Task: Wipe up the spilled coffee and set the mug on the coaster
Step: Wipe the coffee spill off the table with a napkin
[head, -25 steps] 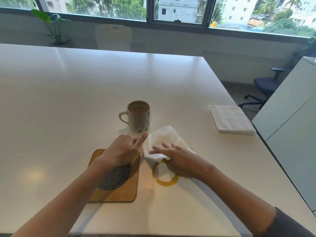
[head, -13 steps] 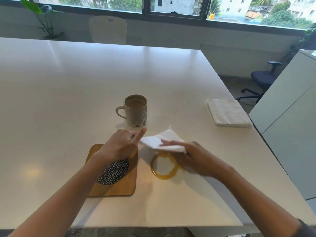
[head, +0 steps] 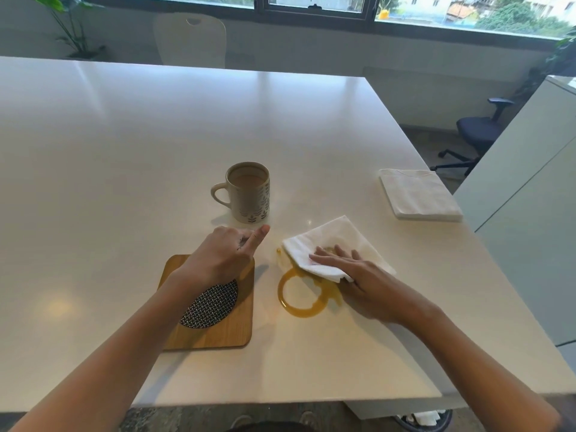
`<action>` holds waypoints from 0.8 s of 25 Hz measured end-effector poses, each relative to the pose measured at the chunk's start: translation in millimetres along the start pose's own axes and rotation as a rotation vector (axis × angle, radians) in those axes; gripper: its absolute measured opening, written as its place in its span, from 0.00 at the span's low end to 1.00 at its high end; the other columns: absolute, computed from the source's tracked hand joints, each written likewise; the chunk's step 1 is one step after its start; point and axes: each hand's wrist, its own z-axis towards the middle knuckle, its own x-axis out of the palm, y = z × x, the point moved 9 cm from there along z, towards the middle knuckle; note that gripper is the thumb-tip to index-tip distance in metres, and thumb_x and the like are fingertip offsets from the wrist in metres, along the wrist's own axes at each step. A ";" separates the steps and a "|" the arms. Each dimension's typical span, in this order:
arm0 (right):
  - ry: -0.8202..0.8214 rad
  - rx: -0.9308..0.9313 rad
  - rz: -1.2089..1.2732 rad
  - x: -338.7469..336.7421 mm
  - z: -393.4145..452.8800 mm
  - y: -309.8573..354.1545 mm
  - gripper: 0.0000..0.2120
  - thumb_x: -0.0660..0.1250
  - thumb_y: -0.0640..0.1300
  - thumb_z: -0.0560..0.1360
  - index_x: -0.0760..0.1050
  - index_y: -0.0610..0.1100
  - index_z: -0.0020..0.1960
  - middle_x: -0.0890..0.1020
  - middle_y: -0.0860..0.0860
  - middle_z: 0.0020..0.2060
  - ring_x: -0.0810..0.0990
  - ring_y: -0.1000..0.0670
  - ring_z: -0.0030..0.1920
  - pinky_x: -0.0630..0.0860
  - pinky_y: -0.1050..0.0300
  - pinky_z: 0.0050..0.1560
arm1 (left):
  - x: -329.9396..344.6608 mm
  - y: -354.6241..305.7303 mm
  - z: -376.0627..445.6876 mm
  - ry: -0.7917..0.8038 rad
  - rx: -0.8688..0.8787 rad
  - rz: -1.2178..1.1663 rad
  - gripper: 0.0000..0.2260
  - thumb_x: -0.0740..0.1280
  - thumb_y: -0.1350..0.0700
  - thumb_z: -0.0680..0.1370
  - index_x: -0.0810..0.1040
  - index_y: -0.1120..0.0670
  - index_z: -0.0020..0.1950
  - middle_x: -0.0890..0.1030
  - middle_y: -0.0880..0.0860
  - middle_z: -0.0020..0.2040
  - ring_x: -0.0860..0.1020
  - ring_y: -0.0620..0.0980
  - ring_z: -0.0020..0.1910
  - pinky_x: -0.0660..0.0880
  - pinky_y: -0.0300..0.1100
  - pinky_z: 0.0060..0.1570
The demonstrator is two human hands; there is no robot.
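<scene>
A ring-shaped coffee spill (head: pixel 300 302) lies on the white table, right of a wooden coaster (head: pixel 218 332) with a black-and-white woven disc. My right hand (head: pixel 358 275) presses flat on a white napkin (head: pixel 336 241) that covers the ring's upper right edge; brown stain shows through the paper. My left hand (head: pixel 224 254) hovers over the coaster's top, loosely curled with the index finger pointing out, holding nothing. The cream mug (head: pixel 247 191) with a leaf pattern stands full of coffee just beyond my left hand, handle to the left.
A stack of white napkins (head: pixel 417 194) lies near the table's right edge (head: pixel 436 182). Beyond that edge stand a white cabinet (head: pixel 530 182) and a dark office chair (head: pixel 477 132). A pale chair (head: pixel 191 39) and a plant (head: pixel 71 26) are behind the table.
My right hand has lowered the lifted napkin flat onto the spill's upper right part and let its fingers spread. My left hand has let go of the napkin's corner.
</scene>
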 end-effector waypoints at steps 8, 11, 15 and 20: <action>-0.081 0.076 0.015 19.0 -5.3 22.0 0.30 0.55 0.36 0.82 0.59 0.60 0.78 0.56 0.60 0.79 0.44 0.52 0.80 0.39 0.52 0.79 | -6.2 -12.2 2.5 0.012 0.019 0.040 0.27 0.48 0.31 0.79 0.70 0.48 0.31 0.75 0.44 0.35 0.74 0.42 0.37 0.65 0.37 0.37; -0.099 0.106 0.006 30.1 -5.7 34.7 0.28 0.54 0.39 0.83 0.58 0.59 0.79 0.54 0.59 0.79 0.42 0.50 0.80 0.37 0.50 0.78 | -6.2 -13.5 5.4 0.029 0.036 0.053 0.29 0.48 0.31 0.78 0.74 0.49 0.33 0.76 0.46 0.38 0.75 0.44 0.40 0.66 0.37 0.38; -0.087 0.075 -0.051 45.3 -5.6 53.0 0.28 0.54 0.39 0.83 0.55 0.59 0.79 0.52 0.58 0.80 0.39 0.51 0.79 0.32 0.51 0.76 | -6.5 -15.4 8.3 0.014 0.056 0.069 0.32 0.49 0.33 0.79 0.77 0.58 0.37 0.72 0.44 0.34 0.73 0.47 0.39 0.63 0.36 0.36; -0.006 0.008 -0.100 52.9 -13.3 60.8 0.29 0.53 0.38 0.84 0.54 0.61 0.79 0.50 0.59 0.80 0.38 0.52 0.80 0.29 0.57 0.73 | -7.9 -20.3 7.3 0.027 0.067 0.087 0.28 0.50 0.33 0.80 0.71 0.48 0.29 0.73 0.44 0.32 0.73 0.44 0.35 0.64 0.39 0.34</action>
